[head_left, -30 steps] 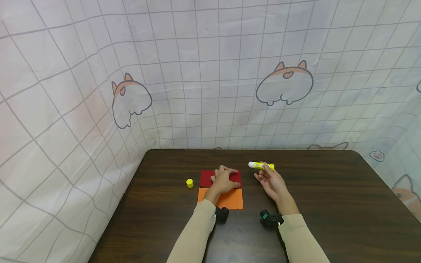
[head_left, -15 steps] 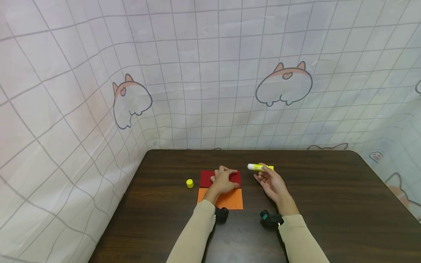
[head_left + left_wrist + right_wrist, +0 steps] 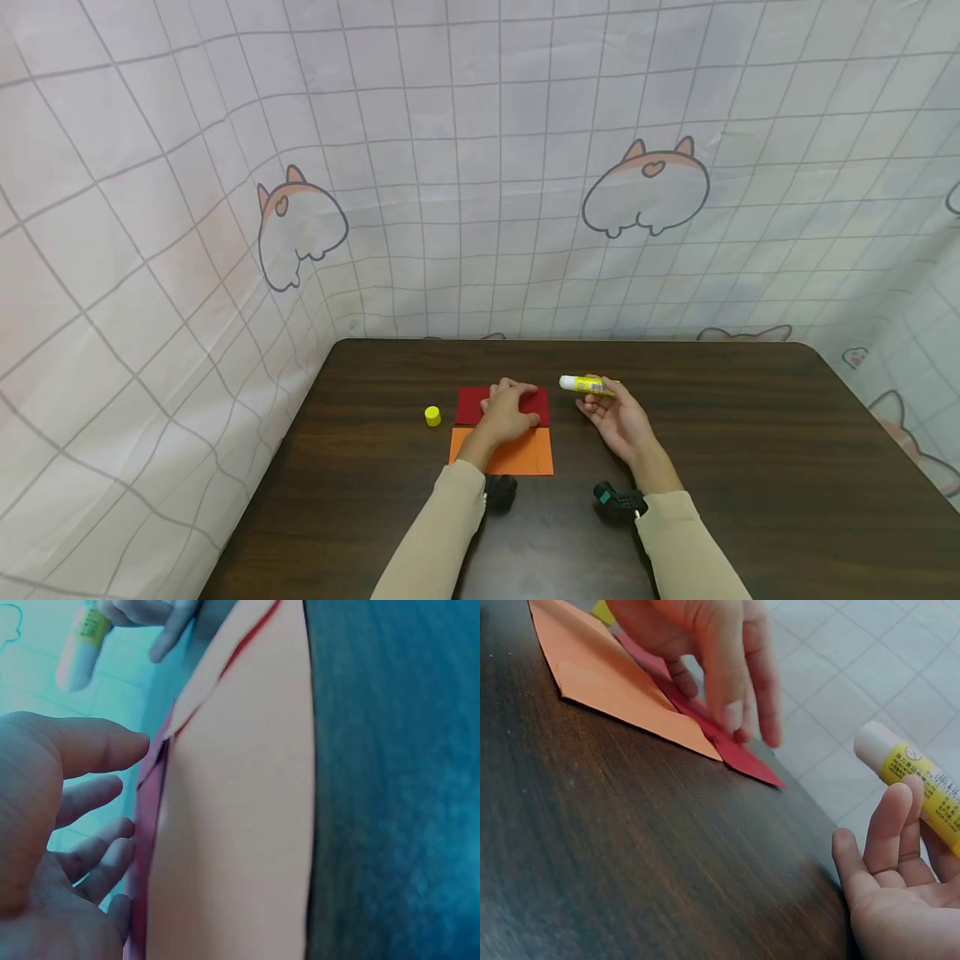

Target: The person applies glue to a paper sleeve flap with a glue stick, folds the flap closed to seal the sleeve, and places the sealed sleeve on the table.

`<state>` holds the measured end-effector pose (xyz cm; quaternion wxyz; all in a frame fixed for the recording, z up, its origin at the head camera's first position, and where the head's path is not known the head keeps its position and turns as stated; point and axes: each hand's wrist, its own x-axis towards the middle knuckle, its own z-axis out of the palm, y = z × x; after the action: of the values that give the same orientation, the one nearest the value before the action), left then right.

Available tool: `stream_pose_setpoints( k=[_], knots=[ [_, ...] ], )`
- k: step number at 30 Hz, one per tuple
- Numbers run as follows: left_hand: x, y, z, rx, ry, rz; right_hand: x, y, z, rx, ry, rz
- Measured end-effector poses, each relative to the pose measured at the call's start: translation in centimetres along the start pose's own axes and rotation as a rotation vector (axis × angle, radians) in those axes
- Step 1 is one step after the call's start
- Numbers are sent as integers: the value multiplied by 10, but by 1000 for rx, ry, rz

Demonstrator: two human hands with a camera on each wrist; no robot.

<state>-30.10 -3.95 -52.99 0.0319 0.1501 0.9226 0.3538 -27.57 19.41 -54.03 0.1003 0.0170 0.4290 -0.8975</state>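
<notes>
An orange paper envelope [image 3: 528,454] lies flat on the table, its dark red flap [image 3: 468,404] spread out on the far side. My left hand [image 3: 504,417] rests over that flap, fingers spread and loosely bent, with the fingertips right at the red paper in the left wrist view. To the right, my right hand [image 3: 622,425] pinches an uncapped yellow glue stick [image 3: 930,784] between thumb and fingers. Its white end [image 3: 567,382] points left toward the flap, raised above the table. The other fingers of that hand are loosely extended.
A yellow glue cap [image 3: 432,416] stands on the dark wooden table [image 3: 360,500], left of the envelope. Black wrist cameras [image 3: 618,497] are strapped to both wrists. Behind the table's far edge hangs a white gridded curtain [image 3: 465,208] with cartoon prints.
My right hand has brought the glue stick slightly left and lower, closer to the flap. The left hand has shifted a little to the left over the red paper.
</notes>
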Motion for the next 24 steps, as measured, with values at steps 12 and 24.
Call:
stream_pose_setpoints(
  k=[12, 24],
  knots=[
    [-36, 11, -16, -273, 179, 0, -11, 5, 2, -43, 11, 4],
    [-53, 8, -14, -528, 243, -70, -17, 6, 6, -105, -20, -12]
  ],
)
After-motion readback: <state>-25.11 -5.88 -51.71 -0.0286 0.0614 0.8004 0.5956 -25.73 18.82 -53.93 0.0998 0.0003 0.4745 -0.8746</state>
